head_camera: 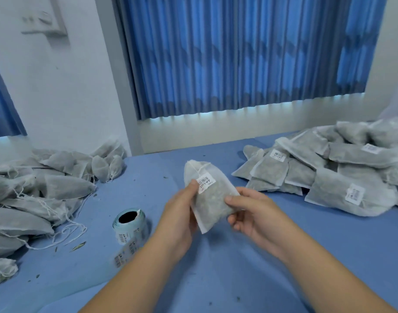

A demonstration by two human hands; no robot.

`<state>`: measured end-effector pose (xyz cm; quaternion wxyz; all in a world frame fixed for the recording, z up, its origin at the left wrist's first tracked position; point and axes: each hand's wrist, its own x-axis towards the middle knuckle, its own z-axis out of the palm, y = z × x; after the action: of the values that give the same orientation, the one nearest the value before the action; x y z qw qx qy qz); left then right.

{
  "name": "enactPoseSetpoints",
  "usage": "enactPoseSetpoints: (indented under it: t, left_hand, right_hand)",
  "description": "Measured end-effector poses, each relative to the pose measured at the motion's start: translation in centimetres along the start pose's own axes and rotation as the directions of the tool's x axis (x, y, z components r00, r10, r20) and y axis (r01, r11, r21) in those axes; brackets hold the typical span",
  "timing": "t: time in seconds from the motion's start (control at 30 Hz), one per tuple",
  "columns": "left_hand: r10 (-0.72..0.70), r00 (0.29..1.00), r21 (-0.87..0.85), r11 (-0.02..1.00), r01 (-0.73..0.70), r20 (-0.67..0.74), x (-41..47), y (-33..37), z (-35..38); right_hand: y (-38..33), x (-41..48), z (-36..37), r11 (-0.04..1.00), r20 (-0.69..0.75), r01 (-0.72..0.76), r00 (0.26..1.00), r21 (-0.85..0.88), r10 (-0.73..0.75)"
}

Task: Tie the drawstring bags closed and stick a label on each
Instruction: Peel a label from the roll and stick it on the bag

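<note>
The bag [214,205], neck pointing away, is held between both hands: left hand [177,219] pinches it, thumb on the label [206,182]; right hand [253,213] fingers clamp its right edge, nearer the labelled pile [324,177].

I work on a surface covered with blue cloth [216,279]. Small dry leaf bits [78,246] lie scattered on it, mostly at my left side. Behind it hangs a pleated blue curtain [238,53], with bright light showing under its lower edge. A second blue curtain [1,105] is at the far left. Between them a white wall [69,98] carries a blurred white fitting [44,21].
</note>
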<state>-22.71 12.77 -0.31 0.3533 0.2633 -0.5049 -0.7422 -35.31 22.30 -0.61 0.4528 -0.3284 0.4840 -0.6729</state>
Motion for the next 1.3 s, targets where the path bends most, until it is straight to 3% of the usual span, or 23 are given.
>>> enactPoseSetpoints:
  t: [0.13,0.3,0.43,0.5,0.6,0.73,0.9,1.1,1.23,1.3]
  left_hand:
    - [-0.081,0.996,0.012,0.997,0.081,0.032,0.7,-0.9,4.8]
    - [-0.171,0.983,0.051,0.984,0.168,0.068,1.4,-2.5,9.0]
    - [-0.165,0.979,0.019,0.986,0.164,0.12,1.9,-2.2,11.2]
    - [-0.144,0.98,-0.016,0.989,0.147,0.137,2.0,-1.8,11.7]
    - [-0.123,0.981,-0.037,0.991,0.13,0.151,2.0,-1.2,11.5]
    - [-0.111,0.988,-0.039,0.993,0.116,0.103,1.9,-0.8,9.8]
    - [-0.094,0.995,-0.033,0.995,0.094,0.026,1.4,0.4,6.3]
    - [-0.036,0.998,0.015,0.999,0.036,-0.043,-0.5,3.5,0.4]
    - [0.048,0.987,0.203,0.979,-0.016,-0.155,-2.4,5.5,-5.0]
    - [0.089,0.974,0.33,0.944,-0.016,-0.208,-3.6,6.4,-7.9]
  right_hand:
    - [-2.2,-1.2,-5.0,0.986,-0.172,0.068,0.984,0.152,-0.041]
    - [-5.0,-2.2,-10.5,0.938,-0.398,0.206,0.914,0.279,-0.083]
    - [-10.1,-1.2,-13.3,0.78,-0.513,0.452,0.835,0.433,-0.199]
    - [-12.1,-0.7,-14.1,0.752,-0.577,0.515,0.786,0.41,-0.224]
    - [-12.2,0.3,-14.2,0.818,-0.622,0.466,0.762,0.337,-0.178]
    - [-8.9,1.5,-12.2,0.938,-0.59,0.246,0.805,0.244,-0.058]
    - [-5.4,2.7,-8.0,0.985,-0.492,0.059,0.87,0.163,0.029]
    - [-2.4,4.2,-0.2,0.992,-0.327,-0.023,0.943,0.127,0.064]
    - [0.2,5.2,6.1,0.991,-0.172,-0.072,0.981,0.114,0.091]
    - [1.9,5.6,9.2,0.999,-0.16,-0.022,0.987,0.038,0.028]
